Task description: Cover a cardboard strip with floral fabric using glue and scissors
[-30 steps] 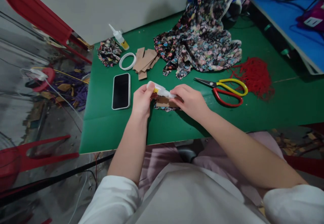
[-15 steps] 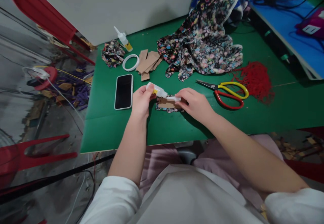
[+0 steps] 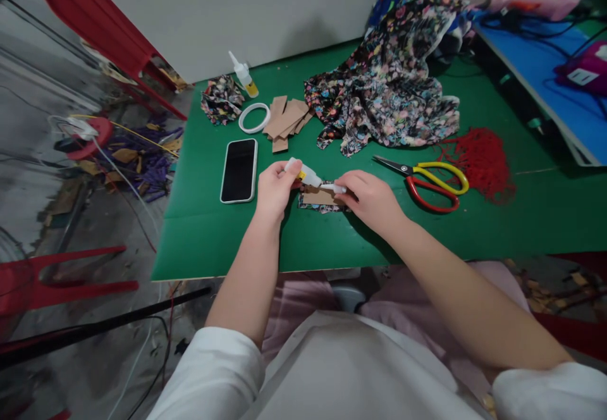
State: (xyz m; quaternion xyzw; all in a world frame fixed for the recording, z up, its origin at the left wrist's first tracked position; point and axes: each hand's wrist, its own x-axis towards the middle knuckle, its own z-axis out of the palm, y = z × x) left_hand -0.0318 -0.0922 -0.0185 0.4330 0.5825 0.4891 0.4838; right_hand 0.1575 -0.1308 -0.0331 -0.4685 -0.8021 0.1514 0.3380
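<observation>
My left hand is closed round a small white glue bottle with a yellow label, held tilted with its nozzle pointing right. The thumb and fingers of my right hand pinch the white far end of the bottle's nozzle; whether that end is a separate cap I cannot tell. Just below the bottle lies a strip of brown cardboard on a small piece of floral fabric. My right fingers cover the right end of both.
Left of my hands lies a phone. Behind are a white tape ring, cardboard strips, another glue bottle and crumpled floral cloth. Scissors and red threads lie to the right on the green table.
The whole view has shifted a little, so the table things appear slightly farther right. Both hands keep the same hold on the glue bottle and its nozzle.
</observation>
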